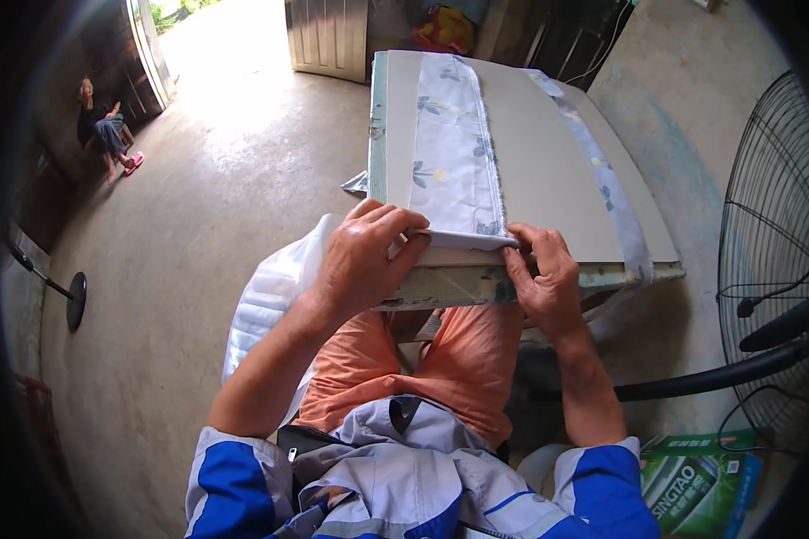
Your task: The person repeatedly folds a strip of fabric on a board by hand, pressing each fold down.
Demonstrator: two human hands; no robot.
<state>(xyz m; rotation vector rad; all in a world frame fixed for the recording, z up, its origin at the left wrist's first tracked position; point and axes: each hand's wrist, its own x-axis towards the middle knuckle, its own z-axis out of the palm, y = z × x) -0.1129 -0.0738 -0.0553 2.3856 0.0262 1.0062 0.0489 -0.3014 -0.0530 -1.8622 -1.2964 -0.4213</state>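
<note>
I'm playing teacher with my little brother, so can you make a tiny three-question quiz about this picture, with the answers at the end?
1. Pick one: what pattern is on the wide cloth?
A) stripes
B) flowers with leaves
C) stars

2. True or false: the left hand and the right hand are both at the near end of the wide cloth.

3. Fill in: the big word on the green box is ____.

Key:
1. B
2. True
3. SINGTAO

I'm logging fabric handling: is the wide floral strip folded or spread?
Mostly spread: the strip lies flat along the board, but its near end looks folded over between left hand and right hand.
</note>
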